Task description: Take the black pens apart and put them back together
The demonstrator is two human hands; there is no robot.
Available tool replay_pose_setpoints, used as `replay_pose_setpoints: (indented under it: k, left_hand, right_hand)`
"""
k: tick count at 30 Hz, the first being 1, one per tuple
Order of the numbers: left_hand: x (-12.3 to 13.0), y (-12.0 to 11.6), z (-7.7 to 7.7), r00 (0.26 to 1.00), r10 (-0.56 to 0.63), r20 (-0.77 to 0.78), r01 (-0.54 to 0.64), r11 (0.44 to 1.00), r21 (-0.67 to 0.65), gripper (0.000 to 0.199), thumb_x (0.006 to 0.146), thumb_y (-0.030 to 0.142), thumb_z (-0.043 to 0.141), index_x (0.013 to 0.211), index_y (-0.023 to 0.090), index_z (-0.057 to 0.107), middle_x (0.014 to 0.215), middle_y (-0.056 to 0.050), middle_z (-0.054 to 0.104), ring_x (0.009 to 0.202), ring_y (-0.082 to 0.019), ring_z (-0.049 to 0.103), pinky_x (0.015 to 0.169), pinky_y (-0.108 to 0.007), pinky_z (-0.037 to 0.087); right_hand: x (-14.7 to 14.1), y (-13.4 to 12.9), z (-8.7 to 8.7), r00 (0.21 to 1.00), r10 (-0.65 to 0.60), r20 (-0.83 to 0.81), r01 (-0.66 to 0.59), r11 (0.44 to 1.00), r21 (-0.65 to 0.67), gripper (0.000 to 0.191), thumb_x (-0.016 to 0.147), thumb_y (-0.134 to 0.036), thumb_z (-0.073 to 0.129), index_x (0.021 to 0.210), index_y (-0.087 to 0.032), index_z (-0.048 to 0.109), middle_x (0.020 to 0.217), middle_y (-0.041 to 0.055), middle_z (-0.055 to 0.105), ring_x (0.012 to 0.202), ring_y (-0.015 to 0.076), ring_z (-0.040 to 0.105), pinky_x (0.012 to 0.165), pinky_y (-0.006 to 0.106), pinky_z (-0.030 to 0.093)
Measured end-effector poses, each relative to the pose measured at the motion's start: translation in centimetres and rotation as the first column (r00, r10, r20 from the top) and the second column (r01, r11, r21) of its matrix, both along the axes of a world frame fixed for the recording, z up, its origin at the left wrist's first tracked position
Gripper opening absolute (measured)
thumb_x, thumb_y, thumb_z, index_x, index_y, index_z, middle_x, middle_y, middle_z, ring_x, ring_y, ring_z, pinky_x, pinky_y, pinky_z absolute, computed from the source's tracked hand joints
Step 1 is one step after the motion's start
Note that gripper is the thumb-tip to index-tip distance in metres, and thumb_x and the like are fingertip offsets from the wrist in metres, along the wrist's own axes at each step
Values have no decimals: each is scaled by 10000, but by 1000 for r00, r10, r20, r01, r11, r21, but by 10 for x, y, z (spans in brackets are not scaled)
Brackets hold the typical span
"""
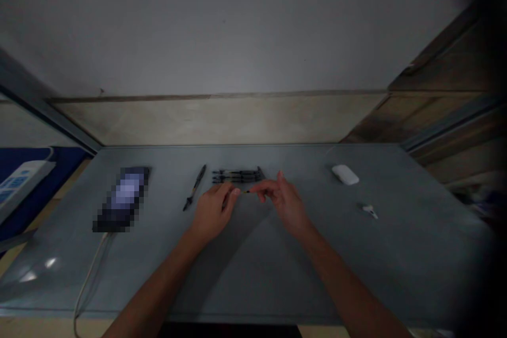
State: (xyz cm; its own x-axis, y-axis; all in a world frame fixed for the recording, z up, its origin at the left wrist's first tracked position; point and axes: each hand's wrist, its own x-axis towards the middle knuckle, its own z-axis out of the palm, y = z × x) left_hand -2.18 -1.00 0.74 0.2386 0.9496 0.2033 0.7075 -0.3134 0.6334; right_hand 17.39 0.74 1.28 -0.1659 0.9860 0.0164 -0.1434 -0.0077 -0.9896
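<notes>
Between my two hands, a thin dark piece with a yellowish part (246, 191), like a pen part, spans the gap between the fingertips. My left hand (213, 210) pinches its left end, thumb against fingers. The fingertips of my right hand (285, 205) close on its right end, the index finger raised. Just beyond the hands, several dark pens (237, 175) lie side by side in a row, with a short dark piece (260, 172) slanted at their right end. Left of my left hand lies a single black pen (195, 188), set at a slant.
A phone (125, 195) with a cable (89, 277) lies on the grey table (245, 285) at the left. To the right are a white rounded case (345, 174) and a small white clip (370, 211). A white device (19, 182) rests on blue material at the far left.
</notes>
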Motion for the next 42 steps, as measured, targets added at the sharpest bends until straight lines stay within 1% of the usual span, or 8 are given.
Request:
replay_pose_setpoints:
  k: [10, 17, 21, 24, 30, 35, 39, 42]
  left_hand:
    - [-1, 3, 1, 996, 28, -89, -29, 1000, -9, 434, 1019, 482, 374, 769, 193, 579, 689, -41, 593, 678, -193, 564, 647, -302, 355]
    - [5, -1, -6, 988, 7, -157, -2, 1000, 30, 369, 1030, 379, 362, 831, 184, 604, 790, -69, 644, 758, -208, 598, 691, -307, 387]
    - [4, 0, -7, 987, 59, -153, -53, 998, 40, 362, 1032, 344, 358, 824, 178, 605, 778, -71, 642, 763, -211, 600, 703, -310, 392]
    - [3, 0, -7, 985, 61, -159, -56, 998, 37, 370, 1029, 360, 372, 794, 181, 594, 757, -68, 633, 759, -213, 595, 712, -313, 390]
    - [5, -2, -8, 989, -9, -149, 15, 999, 37, 324, 1009, 344, 405, 799, 185, 594, 776, -76, 652, 750, -216, 590, 699, -317, 380]
    - [2, 1, -8, 993, 36, -115, -32, 999, 32, 356, 998, 349, 414, 722, 189, 572, 701, -65, 610, 690, -206, 548, 652, -311, 337]
    - [-3, 7, -8, 987, 134, -88, -133, 991, 22, 359, 997, 354, 404, 727, 185, 567, 678, -48, 582, 635, -184, 520, 615, -306, 297]
    - [-6, 9, -9, 976, 203, -76, -203, 979, 1, 400, 1013, 377, 368, 718, 185, 558, 631, -26, 546, 574, -169, 496, 589, -309, 279]
  right_hand:
    - [1, 1, -2, 992, -111, 62, 110, 994, 26, 693, 986, -635, 308, 706, -235, 800, 590, 61, 582, 636, 203, 500, 676, 368, 375]
    - [-11, -4, -5, 988, 89, 126, -88, 996, -7, 692, 954, -699, 329, 773, -207, 780, 658, 59, 608, 670, 194, 536, 692, 350, 419]
    - [-20, -10, -8, 990, 133, 56, -133, 991, -4, 611, 961, -655, 389, 1077, -176, 749, 675, 30, 570, 636, 168, 519, 633, 314, 419]
    - [-23, -14, -11, 977, 190, 101, -189, 982, -15, 611, 982, -599, 404, 1357, -160, 605, 734, 29, 584, 670, 166, 535, 636, 302, 423]
    - [-25, -21, -11, 900, 267, 344, -310, 948, 75, 588, 983, -488, 490, 1517, -246, 434, 877, 49, 644, 701, 174, 552, 632, 294, 434]
    - [-22, -24, -5, 851, 381, 360, -443, 890, 104, 807, 940, -430, 601, 1608, -294, 170, 716, -28, 563, 557, 140, 452, 524, 258, 376]
    - [-18, -23, 0, 870, 349, 348, -424, 891, 165, 753, 901, -421, 661, 1561, -294, 322, 684, -41, 552, 569, 135, 472, 529, 253, 374]
    - [-13, -16, -1, 911, 112, 396, -210, 954, 213, 534, 925, -449, 606, 1420, -261, 534, 663, -26, 535, 566, 142, 481, 528, 263, 378]
